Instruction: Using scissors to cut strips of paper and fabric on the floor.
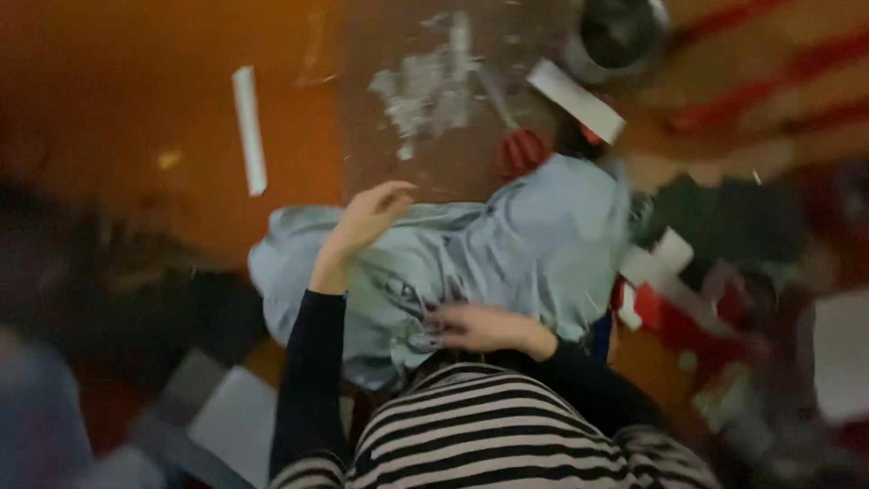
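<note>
At centre: a pale blue cloth is lying crumpled on the orange-brown floor, stretching from 9 o'clock to 2 o'clock of the picture's middle.
Left hand: the left hand is resting on the cloth's 10 o'clock part, fingers loosely curled and half open; whether it is pinching fabric cannot be told.
Right hand: the right hand is lying flat on the cloth at its 6 o'clock edge, fingers spread low; any grip is blurred.
Sleeves: both arms are wearing black sleeves, above a black-and-white striped top.
Around: a white paper strip is lying at 10 o'clock, well apart; a red whisk-like tool is touching the cloth at 12 o'clock; a metal pot is sitting at 1 o'clock.
</note>
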